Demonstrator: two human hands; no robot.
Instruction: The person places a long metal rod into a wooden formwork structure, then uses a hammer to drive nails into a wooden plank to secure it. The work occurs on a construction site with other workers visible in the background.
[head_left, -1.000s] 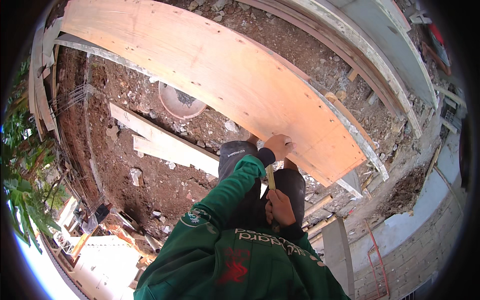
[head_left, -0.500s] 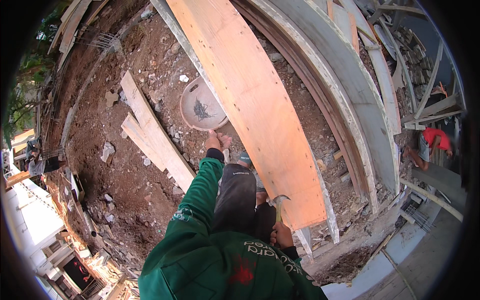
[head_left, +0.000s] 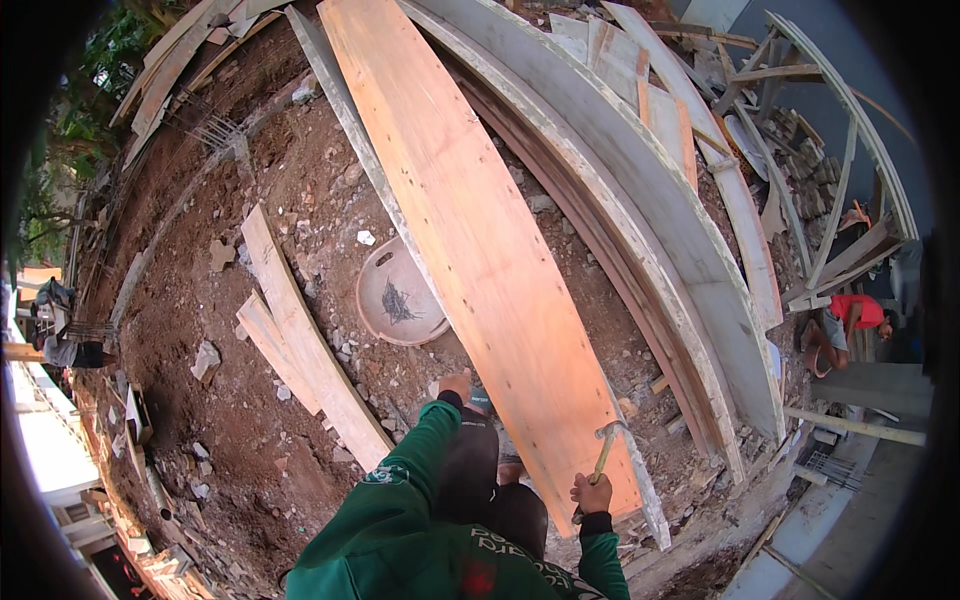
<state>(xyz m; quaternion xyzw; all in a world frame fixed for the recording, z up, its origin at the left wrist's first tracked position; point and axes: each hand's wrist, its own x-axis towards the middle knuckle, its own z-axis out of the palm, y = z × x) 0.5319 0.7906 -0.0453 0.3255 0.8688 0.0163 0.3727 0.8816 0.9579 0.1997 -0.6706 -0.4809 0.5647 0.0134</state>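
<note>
My right hand is wrapped round the handle of a claw hammer, whose metal head points away from me above the near end of a long plywood-faced form panel. Two rows of nail heads run along the panel. My left hand is closed beside my knee, close to the panel's left edge. What it holds, if anything, is too small to make out. Beyond it on the soil lies a round shallow basin with a slot handle. Dark nails are heaped in the basin.
Two loose boards lie on rubbly soil at left. Long grey form panels stand along the right. A person in a red shirt crouches at far right; another person is at the far left edge. Rebar sticks out at upper left.
My right hand has brought the hammer forward and right, over the panel's near end. My left hand has drawn back from the basin's rim, its fingers now closed. The view has shifted.
</note>
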